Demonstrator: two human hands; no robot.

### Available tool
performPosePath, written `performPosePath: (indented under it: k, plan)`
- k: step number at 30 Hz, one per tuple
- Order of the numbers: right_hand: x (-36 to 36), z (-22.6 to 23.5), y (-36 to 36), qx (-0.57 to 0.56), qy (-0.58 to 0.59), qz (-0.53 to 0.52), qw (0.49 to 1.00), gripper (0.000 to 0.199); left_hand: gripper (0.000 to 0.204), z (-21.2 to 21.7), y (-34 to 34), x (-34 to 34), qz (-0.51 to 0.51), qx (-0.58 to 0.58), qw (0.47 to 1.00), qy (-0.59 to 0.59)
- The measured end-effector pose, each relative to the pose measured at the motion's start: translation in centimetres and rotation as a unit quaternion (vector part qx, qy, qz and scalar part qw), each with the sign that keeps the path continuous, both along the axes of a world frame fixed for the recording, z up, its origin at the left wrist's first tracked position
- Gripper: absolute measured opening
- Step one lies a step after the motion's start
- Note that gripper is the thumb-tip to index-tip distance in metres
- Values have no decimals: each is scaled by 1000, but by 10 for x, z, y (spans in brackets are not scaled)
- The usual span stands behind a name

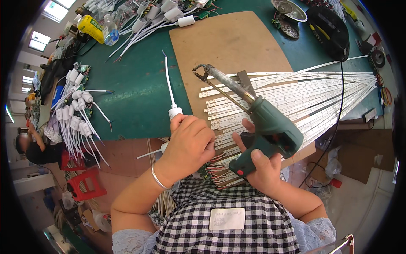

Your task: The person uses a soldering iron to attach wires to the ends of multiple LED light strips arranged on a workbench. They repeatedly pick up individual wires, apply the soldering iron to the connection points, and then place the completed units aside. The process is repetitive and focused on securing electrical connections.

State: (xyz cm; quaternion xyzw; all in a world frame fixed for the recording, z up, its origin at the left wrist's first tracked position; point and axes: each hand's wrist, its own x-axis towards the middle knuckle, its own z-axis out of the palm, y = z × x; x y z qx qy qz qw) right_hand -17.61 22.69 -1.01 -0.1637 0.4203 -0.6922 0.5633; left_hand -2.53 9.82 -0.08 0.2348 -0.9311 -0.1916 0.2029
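My left hand (190, 139) is closed, its thumb and fingers curled around a white plastic end cap (175, 111) with a white cable running away from me to bare wire ends. A second white cable (148, 155) pokes out beside that wrist. In my right hand (266, 171) is a green soldering gun (277, 127), held by its grip; its metal barrel and tip point to the far left above the strips. Under the gun, white LED strips (296, 97) lie fanned out, with red and white wires at their near ends. My left fingers hide part of the cap.
A brown board (228, 42) lies on the green table (127, 84). Capped cables (76, 110) are heaped at the left, more at the back beside yellow (91, 28) and clear bottles (111, 31). A metal dish (289, 10) and black bag (327, 31) sit far right; a black cord (340, 106) hangs down.
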Motion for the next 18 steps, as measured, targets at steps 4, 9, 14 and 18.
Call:
performPosePath:
  k: [4,9,14,18]
  plan:
    - [1,-1,0,0,13,0,1000,67,20,1,-2,0,-8,0,1000,-5]
    - [2,3,-2,-25,15,-44,999,68,15,2,-5,-1,-23,12,1000,-3]
    - [-29,22,40,21,172,43,984,71,11,-1,-5,2,-16,14,999,30]
    - [-51,16,86,53,383,107,916,59,8,-3,-5,4,-17,31,999,28]
